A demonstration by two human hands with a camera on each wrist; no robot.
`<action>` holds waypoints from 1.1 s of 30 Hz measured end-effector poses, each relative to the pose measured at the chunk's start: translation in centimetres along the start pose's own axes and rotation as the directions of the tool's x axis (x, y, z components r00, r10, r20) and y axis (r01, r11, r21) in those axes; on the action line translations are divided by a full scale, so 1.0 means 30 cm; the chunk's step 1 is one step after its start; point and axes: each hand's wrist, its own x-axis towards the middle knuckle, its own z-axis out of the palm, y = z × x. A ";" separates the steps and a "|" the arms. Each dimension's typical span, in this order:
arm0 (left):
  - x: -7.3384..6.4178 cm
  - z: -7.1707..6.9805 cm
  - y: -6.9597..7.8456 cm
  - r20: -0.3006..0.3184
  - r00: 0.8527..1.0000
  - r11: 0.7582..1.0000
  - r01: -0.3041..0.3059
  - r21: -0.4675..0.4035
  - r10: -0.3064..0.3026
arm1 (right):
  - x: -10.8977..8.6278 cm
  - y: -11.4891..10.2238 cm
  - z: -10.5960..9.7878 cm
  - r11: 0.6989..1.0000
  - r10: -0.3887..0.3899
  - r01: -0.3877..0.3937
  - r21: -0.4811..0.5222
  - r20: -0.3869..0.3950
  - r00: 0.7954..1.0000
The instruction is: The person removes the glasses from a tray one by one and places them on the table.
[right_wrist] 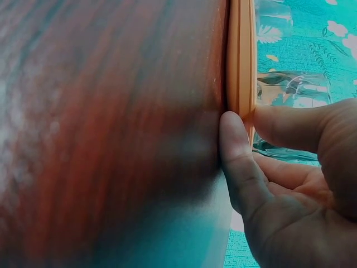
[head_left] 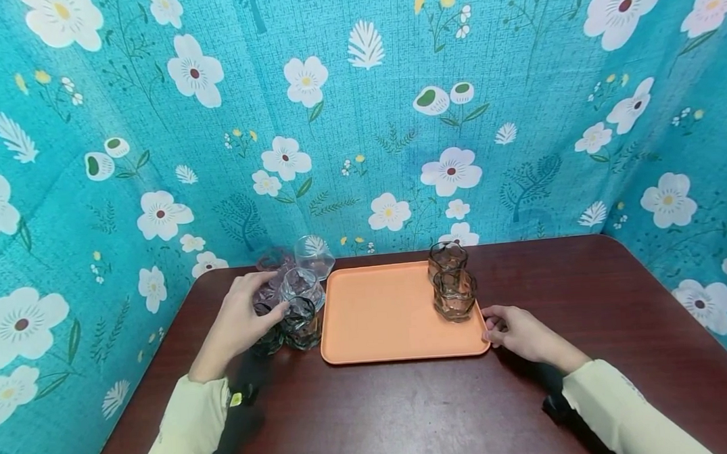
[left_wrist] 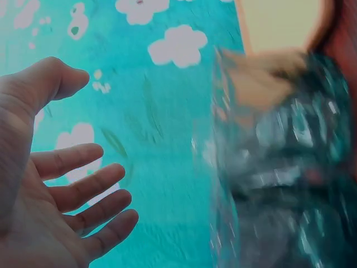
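My left hand [head_left: 239, 317] hovers over a cluster of glasses left of the orange tray [head_left: 379, 314], thumb and fingers apart. Nearest it are dark grey glasses [head_left: 302, 328], with clear glasses [head_left: 302, 287] and purplish ones [head_left: 276, 259] behind, partly hidden by the hand. The left wrist view shows this hand [left_wrist: 83, 184] spread and holding nothing, beside blurred dark glasses [left_wrist: 284, 156]. On the tray's right side stand two brown glasses [head_left: 455, 303], one behind the other. At the tray's right edge [right_wrist: 241, 61], my right hand [right_wrist: 290, 206] pinches the rim between thumb and index finger.
Everything stands on a dark reddish-brown table [head_left: 408, 414]. A teal flowered cloth [head_left: 346, 119] hangs behind the table and along both sides. The left glasses stand close against the tray's left rim.
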 end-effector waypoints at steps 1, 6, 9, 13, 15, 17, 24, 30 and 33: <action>0.010 0.006 0.016 0.003 1.000 1.000 -0.010 -0.014 0.010 | -0.001 0.001 0.000 1.000 0.000 0.000 -0.003 -0.002 1.000; 0.068 0.035 0.092 0.013 0.999 0.997 -0.032 -0.064 0.033 | -0.001 0.004 0.002 1.000 -0.012 0.012 -0.015 -0.008 1.000; 0.108 0.065 0.133 0.028 0.998 0.994 -0.052 -0.098 0.055 | -0.002 0.003 0.001 1.000 -0.013 0.013 -0.020 -0.009 1.000; 0.159 0.118 0.180 0.078 0.994 0.988 -0.068 -0.139 0.079 | -0.006 -0.001 -0.001 1.000 -0.009 0.008 -0.026 -0.010 1.000; 0.182 0.145 0.201 0.107 0.990 0.986 -0.073 -0.150 0.090 | -0.006 -0.003 -0.002 1.000 -0.008 0.008 -0.023 -0.008 1.000; 0.203 0.173 0.221 0.131 0.986 0.983 -0.080 -0.165 0.102 | -0.005 -0.005 -0.001 1.000 -0.007 0.007 -0.018 -0.007 1.000; 0.273 0.284 0.280 0.202 0.968 0.975 -0.109 -0.194 0.149 | -0.005 -0.002 -0.002 1.000 -0.012 0.012 -0.025 -0.014 1.000; 0.323 0.371 0.322 0.295 0.942 0.971 -0.096 -0.220 0.160 | -0.007 -0.003 -0.003 0.999 -0.008 0.007 -0.031 -0.015 1.000; 0.342 0.412 0.338 0.346 0.922 0.969 -0.095 -0.230 0.172 | -0.007 -0.005 -0.003 0.999 -0.016 0.016 -0.033 -0.015 1.000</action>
